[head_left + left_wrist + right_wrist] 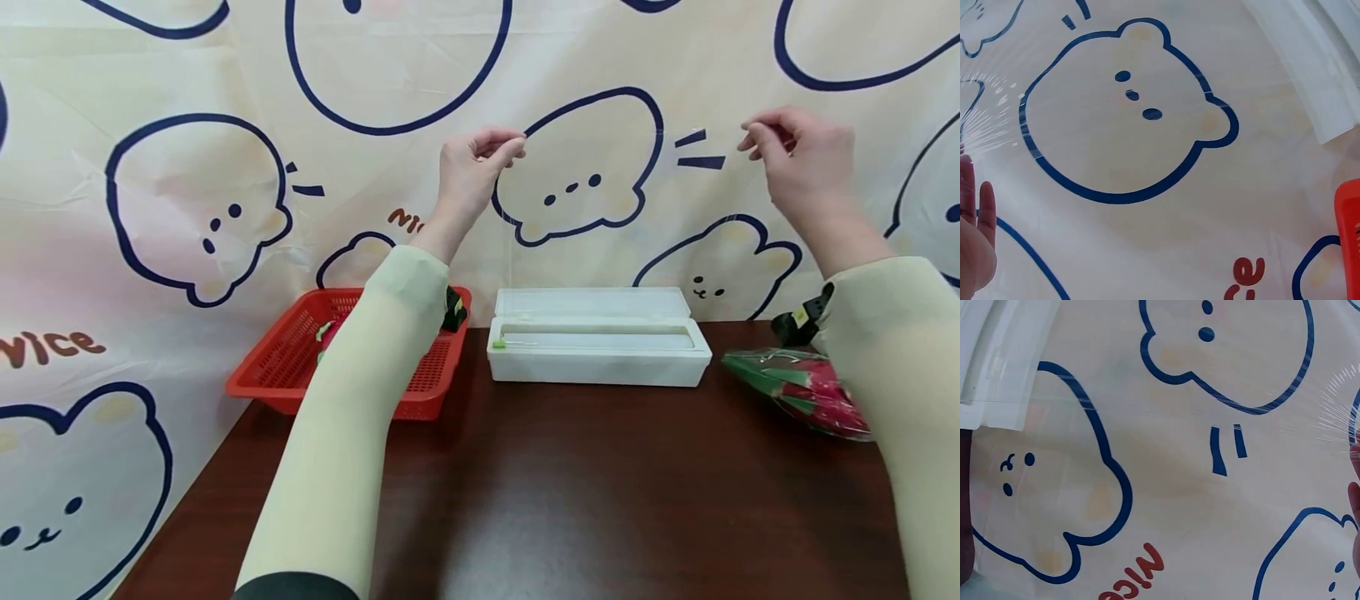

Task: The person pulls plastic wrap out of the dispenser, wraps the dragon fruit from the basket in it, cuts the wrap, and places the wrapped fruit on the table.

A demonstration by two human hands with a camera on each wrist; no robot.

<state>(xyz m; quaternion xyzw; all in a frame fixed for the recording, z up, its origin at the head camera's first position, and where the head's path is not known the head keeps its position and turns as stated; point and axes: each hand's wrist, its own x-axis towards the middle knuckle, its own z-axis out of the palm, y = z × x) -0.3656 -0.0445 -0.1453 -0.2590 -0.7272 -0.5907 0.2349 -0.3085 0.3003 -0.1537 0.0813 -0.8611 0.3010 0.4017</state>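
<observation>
Clear plastic wrap [991, 128] is pulled taut between my two raised hands, with creases fanning out from the fingertips in both wrist views. One top corner is pinched between thumb and fingers of my left hand [476, 171]. My right hand [810, 162] pinches the other, at about the same height. Below them, a white plastic wrap dispenser [592, 368] stands on the table with its lid raised and a small green piece [498, 344] at its left end. The film shows only faintly in the head view.
At the left a red basket [262, 375] holds pink and green items, partly behind my left sleeve. A film-wrapped pink and green dragon fruit [810, 392] lies right, partly behind my right forearm. The dark brown table [600, 483] meets a cartoon-printed backdrop [375, 183].
</observation>
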